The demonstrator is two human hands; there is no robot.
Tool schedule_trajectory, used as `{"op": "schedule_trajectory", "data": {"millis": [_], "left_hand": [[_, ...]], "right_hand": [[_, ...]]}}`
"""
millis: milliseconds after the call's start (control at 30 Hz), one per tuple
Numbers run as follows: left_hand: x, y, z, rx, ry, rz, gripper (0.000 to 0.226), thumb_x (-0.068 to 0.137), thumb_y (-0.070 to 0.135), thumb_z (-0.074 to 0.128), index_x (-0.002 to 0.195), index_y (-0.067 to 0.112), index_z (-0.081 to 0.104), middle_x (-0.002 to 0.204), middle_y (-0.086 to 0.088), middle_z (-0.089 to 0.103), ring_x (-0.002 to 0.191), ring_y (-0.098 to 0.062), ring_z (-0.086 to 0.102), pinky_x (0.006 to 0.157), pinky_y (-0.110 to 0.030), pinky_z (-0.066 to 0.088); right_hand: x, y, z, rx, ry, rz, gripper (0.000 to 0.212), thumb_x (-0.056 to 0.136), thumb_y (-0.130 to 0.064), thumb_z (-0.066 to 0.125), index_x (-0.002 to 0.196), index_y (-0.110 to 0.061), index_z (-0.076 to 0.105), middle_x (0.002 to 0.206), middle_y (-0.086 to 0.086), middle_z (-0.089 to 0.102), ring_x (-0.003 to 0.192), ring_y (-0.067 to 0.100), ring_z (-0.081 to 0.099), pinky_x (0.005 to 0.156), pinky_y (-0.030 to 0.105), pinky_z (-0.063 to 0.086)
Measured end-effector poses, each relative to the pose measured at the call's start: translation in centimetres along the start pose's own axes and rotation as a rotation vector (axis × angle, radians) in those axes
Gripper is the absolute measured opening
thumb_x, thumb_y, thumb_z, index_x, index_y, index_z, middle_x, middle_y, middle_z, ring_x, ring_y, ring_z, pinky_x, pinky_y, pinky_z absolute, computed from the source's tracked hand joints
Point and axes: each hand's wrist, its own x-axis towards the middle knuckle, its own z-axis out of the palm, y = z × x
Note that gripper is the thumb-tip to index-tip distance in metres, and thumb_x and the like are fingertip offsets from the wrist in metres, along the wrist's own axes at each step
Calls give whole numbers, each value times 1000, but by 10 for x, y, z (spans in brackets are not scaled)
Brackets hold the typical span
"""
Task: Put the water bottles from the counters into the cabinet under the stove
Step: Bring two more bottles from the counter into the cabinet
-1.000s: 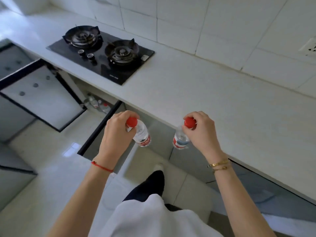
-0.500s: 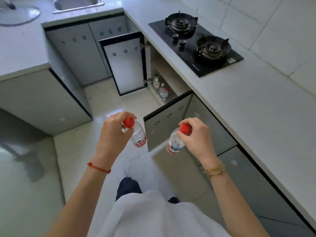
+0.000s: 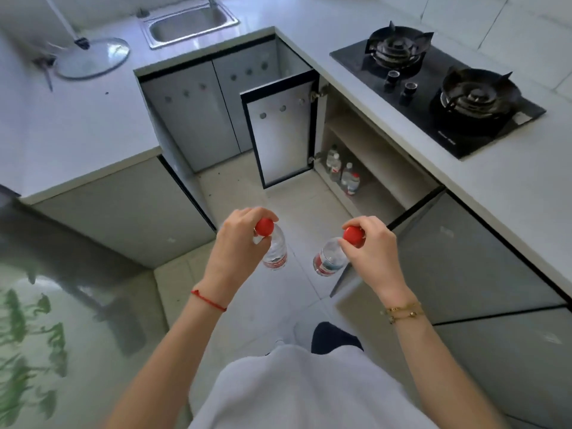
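1. At the far left we see a glass lid [image 3: 92,58] lying flat on the worktop [image 3: 77,119], near its back edge, with a steel sink [image 3: 188,24] set into the top just to its right.
2. Our left hand [image 3: 238,246] is curled round the red cap and neck of a clear water bottle [image 3: 274,250], which hangs over the floor tiles in front of the worktop's inner corner; a red string is on that wrist.
3. Our right hand [image 3: 371,249] pinches the red cap of a second water bottle [image 3: 328,261], its body tilted down and to the left, also over the floor. The two bottles are near each other but apart. Gold bracelets are on this wrist.
4. Beyond the hands, the cabinet [image 3: 365,156] under the stove [image 3: 439,91] stands with its left door [image 3: 278,137] swung wide open. On its bottom shelf, near the left front corner, stand several stored bottles [image 3: 343,174], close together.
5. The stove sits sunk into the right run of worktop, near its front edge.
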Motion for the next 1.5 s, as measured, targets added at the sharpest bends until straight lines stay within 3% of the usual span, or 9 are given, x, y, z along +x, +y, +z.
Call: {"op": "schedule_trajectory", "data": {"millis": [333,467,733,1100,1333,1500], "left_hand": [[133,-53,16,-66,-136,90,32,76,0,69,102,20,69,101,5,70,87,-13,54,80,-25,48],[199,-63,48,-69,-202,151,31,77,0,68,100,22,69,99,7,69,87,-13,57,77,-21,45],[338,-66,137,-79,-387,297,30,77,0,66,100,20,67,102,6,68,94,-15,58,83,-27,52],[477,-72,326,-67,-606,496,27,78,5,64,101,18,67,101,1,70,95,-21,58,80,-28,48],[509,-106,496,-53,-695,545,24,82,8,68,106,10,68,106,-8,69,96,-26,59,79,-26,46],[518,-137,612,-92,-733,558,27,78,5,67,105,9,68,102,-11,69,95,-30,61,77,-29,47]], "right_hand": [[105,-4,57,-66,34,98,20,76,-9,73,93,-13,65,97,2,61,90,19,56,78,23,41],[156,22,75,-73,67,178,19,76,-9,73,92,-13,64,96,1,60,89,18,55,76,24,41],[269,91,93,-61,116,399,22,75,-4,73,91,-13,62,95,-3,55,90,15,53,75,16,36],[383,231,131,-63,311,632,19,77,0,68,91,-11,63,101,4,58,95,21,54,80,22,39],[409,366,194,-104,423,725,15,79,1,63,90,-10,64,101,5,61,93,25,57,75,30,46],[419,464,244,-207,381,753,15,82,-4,62,97,-9,62,109,9,60,94,28,59,77,40,53]]}}
